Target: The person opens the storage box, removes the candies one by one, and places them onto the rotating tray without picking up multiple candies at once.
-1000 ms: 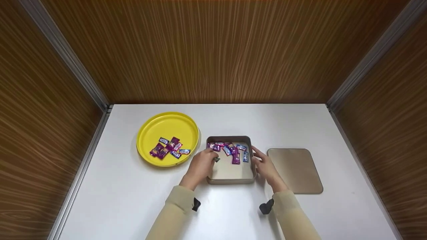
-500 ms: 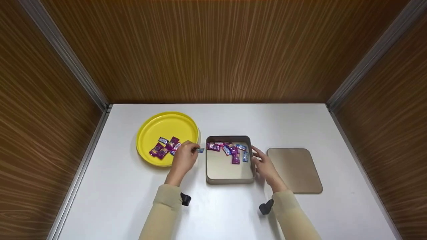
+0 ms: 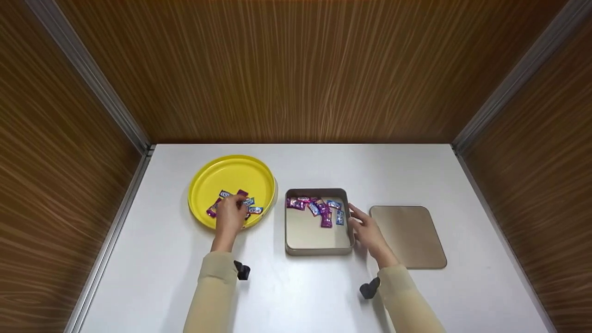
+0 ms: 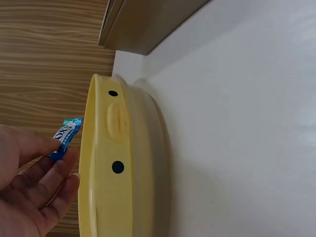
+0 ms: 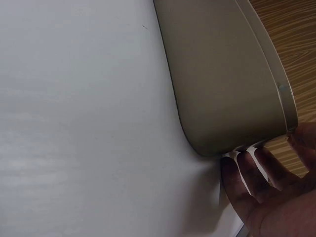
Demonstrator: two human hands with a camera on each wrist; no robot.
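Over the yellow round tray [image 3: 231,173], my left hand [image 3: 230,213] pinches a small blue wrapped candy [image 4: 66,136] between thumb and fingers. Purple and blue candies lie in the tray below, partly hidden by that hand; one blue candy [image 3: 255,210] shows to its right. The square metal tin [image 3: 319,252] stands mid-table, lidless, with several purple and blue candies [image 3: 326,217] in its far half. My right hand [image 3: 367,230] touches the tin's right side with extended fingertips, as the right wrist view also shows.
The tin's flat brown lid [image 3: 409,237] lies on the white table [image 3: 323,296] just right of the right hand. Wood-patterned panels [image 3: 296,74] enclose the table at the back and both sides.
My left hand has moved left from inside the tin to above the yellow tray, carrying the blue candy. The right hand stays at the tin's side.
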